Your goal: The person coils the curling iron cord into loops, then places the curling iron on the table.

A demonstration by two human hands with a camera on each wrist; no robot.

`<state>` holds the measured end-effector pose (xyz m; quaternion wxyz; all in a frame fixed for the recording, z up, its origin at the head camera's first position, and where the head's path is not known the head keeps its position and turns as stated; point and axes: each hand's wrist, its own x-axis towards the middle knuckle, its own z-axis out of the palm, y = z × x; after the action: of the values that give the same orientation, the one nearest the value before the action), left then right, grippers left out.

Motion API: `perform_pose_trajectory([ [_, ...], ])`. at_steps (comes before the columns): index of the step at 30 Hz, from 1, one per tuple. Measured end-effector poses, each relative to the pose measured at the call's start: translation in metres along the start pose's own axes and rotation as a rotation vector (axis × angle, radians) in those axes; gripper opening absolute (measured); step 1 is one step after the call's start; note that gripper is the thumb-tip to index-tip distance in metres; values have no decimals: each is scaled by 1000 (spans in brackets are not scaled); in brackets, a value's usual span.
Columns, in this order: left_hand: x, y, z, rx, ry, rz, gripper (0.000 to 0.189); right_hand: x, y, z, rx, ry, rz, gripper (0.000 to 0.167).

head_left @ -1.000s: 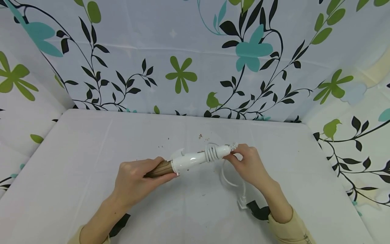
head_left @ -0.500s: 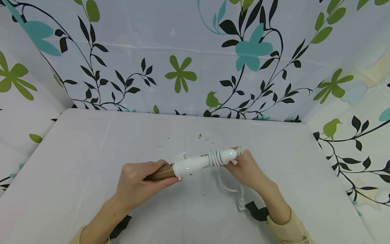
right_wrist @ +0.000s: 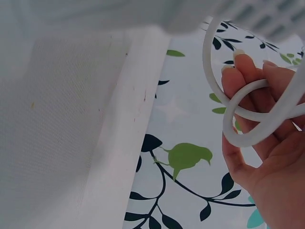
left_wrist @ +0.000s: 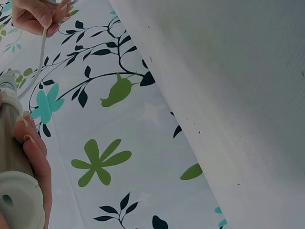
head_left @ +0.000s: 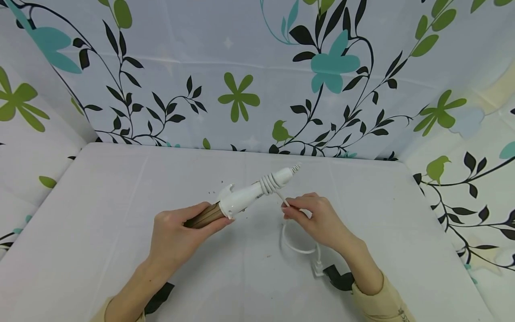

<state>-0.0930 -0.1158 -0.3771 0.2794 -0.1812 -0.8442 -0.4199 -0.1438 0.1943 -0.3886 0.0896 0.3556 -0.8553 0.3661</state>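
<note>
My left hand (head_left: 175, 235) grips the brown barrel part (head_left: 207, 215) of a curling iron, thumb on one side and fingers on the other. The iron's white handle (head_left: 243, 200) points up and to the right above the table. Several turns of white cord (head_left: 270, 184) are wound round the handle near its tapered end. Below that end, my right hand (head_left: 322, 221) pinches the free stretch of cord between thumb and fingers. In the right wrist view a loop of the cord (right_wrist: 240, 138) hangs in front of the right hand's fingers. The white plug (head_left: 318, 268) dangles near the right wrist.
A white-covered table (head_left: 120, 192) lies beneath, with a few small dark crumbs. Behind it and at both sides hangs a leaf-patterned curtain (head_left: 169, 53). A black strap (head_left: 339, 279) shows by the right wrist, another black piece (head_left: 158, 297) by the left.
The curling iron's handle end has swung up and away. My right hand has left that end, shifted slightly left, and now pinches the cord clear of the handle.
</note>
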Motion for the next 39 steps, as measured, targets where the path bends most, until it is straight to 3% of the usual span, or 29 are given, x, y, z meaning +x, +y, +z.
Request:
perform_pose_trajectory([
  [6,1,-1,-2,16,24,-30,39,0,-1,0,-9,-3,-11,18],
  [15,2,1,-6,8,24,-137,42,1,-4,3,-9,-36,-158,32],
  [24,3,1,-7,28,27,-188,43,-1,-13,4,-20,-127,-194,35],
  [27,3,-1,-7,57,32,-171,45,-1,-15,5,-10,-139,-215,36],
  [33,2,-8,-7,182,39,-54,52,-1,-17,6,-16,-128,-239,34],
  [39,2,-13,-4,343,32,47,76,1,-19,6,8,-129,-251,22],
])
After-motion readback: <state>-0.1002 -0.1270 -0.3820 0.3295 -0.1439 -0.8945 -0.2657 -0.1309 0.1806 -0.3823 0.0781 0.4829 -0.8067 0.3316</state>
